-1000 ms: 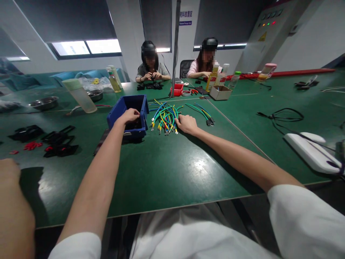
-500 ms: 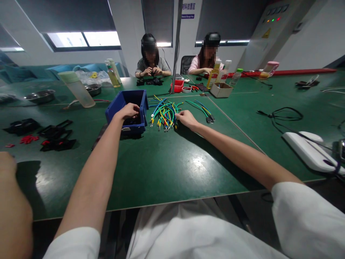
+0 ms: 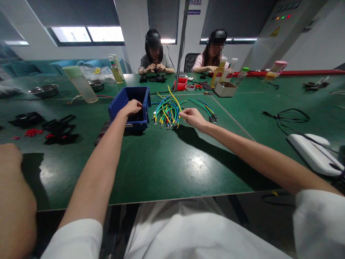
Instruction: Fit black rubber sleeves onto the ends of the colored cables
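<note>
My right hand [image 3: 194, 118] pinches a yellow wire [image 3: 175, 98] near its lower end, and the wire stands up at a slant above the pile. Under it lies a loose heap of green, blue, yellow and red wires [image 3: 165, 112] with metal terminals on their near ends. My left hand [image 3: 133, 107] reaches into the blue bin [image 3: 114, 105] with its fingers curled by the right wall. Whatever those fingers hold is hidden. Right of the pile, a few green, blue and yellow wires [image 3: 201, 105] end in black connectors [image 3: 212, 118].
Another person's arm [image 3: 16, 201] rests at the left edge, near black plastic parts [image 3: 60, 131] and red pieces [image 3: 33, 132]. A cloudy bottle [image 3: 82, 88] leans behind the bin. A cardboard box [image 3: 225, 90], a red basket [image 3: 181, 84] and two co-workers are across the table; a white device [image 3: 314, 153] lies right.
My right hand has lifted a yellow wire out of the pile and moved slightly right. My left hand stays in the bin, its fingers shifted a little. The view has tilted slightly.
</note>
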### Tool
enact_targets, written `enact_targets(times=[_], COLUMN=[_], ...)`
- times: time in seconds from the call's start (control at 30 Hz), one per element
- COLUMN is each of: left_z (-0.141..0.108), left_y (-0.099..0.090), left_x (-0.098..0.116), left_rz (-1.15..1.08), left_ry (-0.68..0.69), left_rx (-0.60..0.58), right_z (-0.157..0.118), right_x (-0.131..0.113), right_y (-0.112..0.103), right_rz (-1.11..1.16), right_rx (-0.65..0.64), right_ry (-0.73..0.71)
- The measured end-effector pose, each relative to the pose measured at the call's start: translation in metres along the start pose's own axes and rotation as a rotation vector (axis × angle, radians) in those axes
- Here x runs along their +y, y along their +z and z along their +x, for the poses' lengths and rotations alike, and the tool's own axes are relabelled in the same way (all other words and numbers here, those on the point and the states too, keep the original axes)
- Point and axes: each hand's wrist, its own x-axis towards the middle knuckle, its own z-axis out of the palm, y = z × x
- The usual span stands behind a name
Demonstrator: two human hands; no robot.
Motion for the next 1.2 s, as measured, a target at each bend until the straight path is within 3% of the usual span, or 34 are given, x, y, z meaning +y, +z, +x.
enact_targets(times=[0.13,0.3,0.67,0.97,1.2], left_z=[0.004,0.003,-0.005,-0.007,-0.018], left_y=[0.002,0.002,0.0,-0.009,-0.029], left_x=[-0.003,-0.001,0.006,0.012,0.057], left_rz=[0.156,0.25,0.198,-0.125,-0.382], left_ry=[0.098,0.096,0.1,0.008,0.102], left_rx=[0.06,0.124,0.195,0.613,0.985], right_z=[-0.028,-0.06,-0.054,-0.048,-0.044], right_x=[-0.003,0.009,0.023,0.025,0.028], right_y=[0.005,0.011,0.012,0.004,0.0], right_rz=[0.027,0.106,0.177,0.194,0.159], right_rx=[-0.004,0.004,0.149,0.29,0.35], right_ry=[-0.043,-0.062,-0.039,-0.001,0.008])
